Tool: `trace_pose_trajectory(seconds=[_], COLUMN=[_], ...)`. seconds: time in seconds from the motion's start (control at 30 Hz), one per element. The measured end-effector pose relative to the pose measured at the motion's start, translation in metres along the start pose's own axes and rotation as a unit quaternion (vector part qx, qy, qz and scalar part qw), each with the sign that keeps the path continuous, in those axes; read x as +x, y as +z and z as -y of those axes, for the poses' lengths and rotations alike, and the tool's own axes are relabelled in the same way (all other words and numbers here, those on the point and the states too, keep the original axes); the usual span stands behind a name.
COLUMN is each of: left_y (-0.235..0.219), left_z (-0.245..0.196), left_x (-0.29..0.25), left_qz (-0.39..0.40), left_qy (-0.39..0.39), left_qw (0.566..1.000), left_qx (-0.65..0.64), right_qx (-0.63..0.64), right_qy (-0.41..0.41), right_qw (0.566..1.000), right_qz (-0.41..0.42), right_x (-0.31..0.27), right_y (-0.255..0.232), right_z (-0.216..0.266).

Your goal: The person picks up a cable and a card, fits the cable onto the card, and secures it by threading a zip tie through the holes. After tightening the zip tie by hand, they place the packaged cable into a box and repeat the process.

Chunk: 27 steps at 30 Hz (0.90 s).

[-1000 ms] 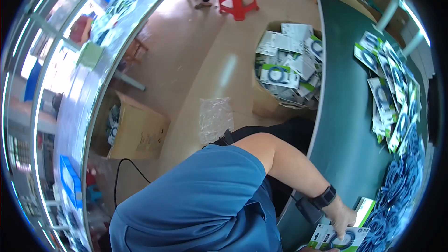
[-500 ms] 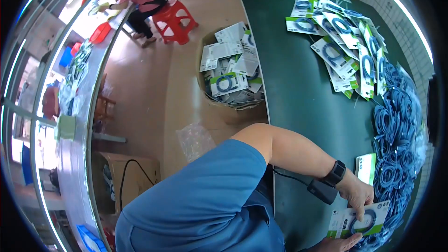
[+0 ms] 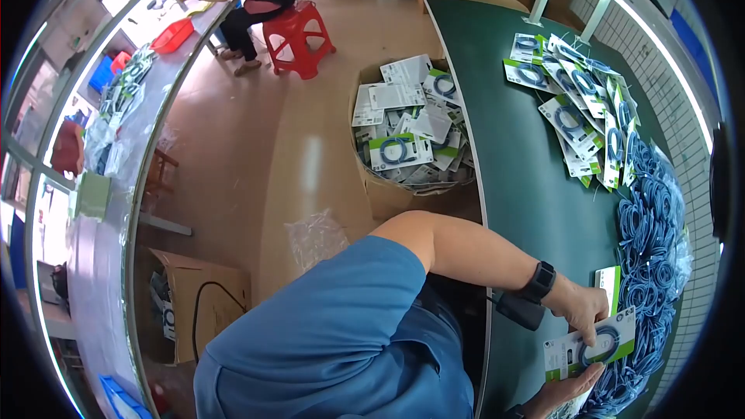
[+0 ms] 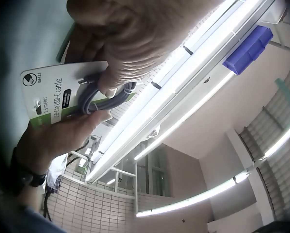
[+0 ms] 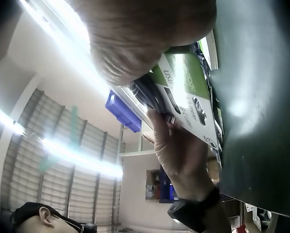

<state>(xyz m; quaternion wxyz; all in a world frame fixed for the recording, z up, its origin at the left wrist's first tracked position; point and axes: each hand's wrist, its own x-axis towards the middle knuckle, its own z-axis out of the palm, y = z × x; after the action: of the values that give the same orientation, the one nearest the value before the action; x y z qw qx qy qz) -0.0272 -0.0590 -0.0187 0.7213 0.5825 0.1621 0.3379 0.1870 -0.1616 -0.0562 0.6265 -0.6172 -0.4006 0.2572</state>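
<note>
Both hands hold one white and green retail card (image 3: 559, 353) marked as a USB-C to USB-C cable. A coiled dark blue cable (image 4: 86, 99) lies on the card's face. My left hand (image 3: 578, 306) grips from the upper side, a digit pressing over the coil. Along the lower edge, my right hand (image 3: 563, 392) pinches the card with its thumb in front. In the right wrist view, the card's printed green corner shows beside the coil. Fingers behind the card are mostly hidden. Another white and green card (image 3: 609, 283) lies just past the left hand.
Loose coiled blue cables (image 3: 648, 264) heap along the green table's (image 3: 512, 147) right side. Carded cables (image 3: 574, 120) pile beyond them. Near the left wrist lies a black box (image 3: 518, 312) with a cord. A carton of cards (image 3: 372, 178) stands left; a person sits on a red stool (image 3: 299, 39).
The head view has swung, bringing more of the table and the seated person into sight. Both hands keep the same card, now tilted more, with more of the right hand visible.
</note>
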Motion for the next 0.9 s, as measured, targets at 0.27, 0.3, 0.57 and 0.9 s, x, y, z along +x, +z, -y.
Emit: trace_pose_trajectory(seconds=[0.27, 0.3, 0.57, 0.9], left_y=[-0.005, -0.005, -0.005, -0.019], left_z=[0.007, 0.008, 0.003, 0.006], left_x=[-0.013, -0.013, -0.009, 0.015], left_qz=[-0.027, -0.029, -0.003, -0.006], left_qy=[0.016, 0.023, 0.008, 0.055], left_qw=[0.999, 0.999, 0.999, 0.981], left_qx=[-0.009, 0.009, -0.048, 0.185], right_qx=[0.051, 0.067, -0.273, -0.05], right_qy=[0.031, 0.045, -0.428, -0.041], right_qw=[0.998, 0.996, 0.851, 0.998], right_qz=[0.017, 0.04, 0.138, 0.027], right_x=[-0.001, -0.002, 0.018, -0.004], right_y=[0.009, 0.007, -0.021, -0.009], right_z=[-0.005, -0.006, -0.027, -0.013])
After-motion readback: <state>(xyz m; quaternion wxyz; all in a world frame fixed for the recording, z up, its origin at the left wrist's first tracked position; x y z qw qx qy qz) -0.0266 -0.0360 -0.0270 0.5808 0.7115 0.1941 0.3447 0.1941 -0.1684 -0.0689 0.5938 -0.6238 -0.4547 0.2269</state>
